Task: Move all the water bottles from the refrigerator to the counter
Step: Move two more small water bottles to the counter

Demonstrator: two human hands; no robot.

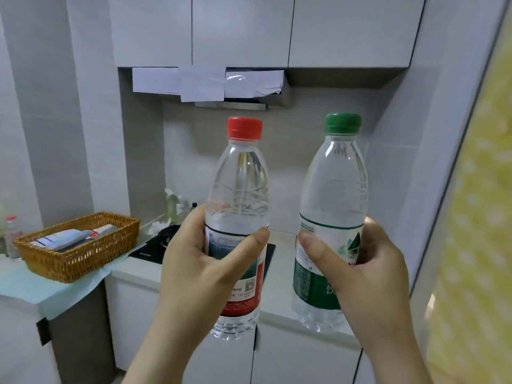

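My left hand (199, 261) grips a clear water bottle with a red cap and red label (239, 189), held upright in the air in front of the counter (277, 309). In my right hand (357, 270) is a second clear bottle with a green cap and green label (335, 195), also upright and at about the same height. Both bottles hang above the counter's front edge, a hand's width apart. A third small bottle with a red cap (11, 236) stands at the far left behind the basket.
A wicker basket (80, 261) with packets sits on a light blue cloth at the left. A black cooktop (158, 248) lies on the counter, with several small bottles behind it. White cabinets and a range hood hang above. A yellow dotted curtain fills the right edge.
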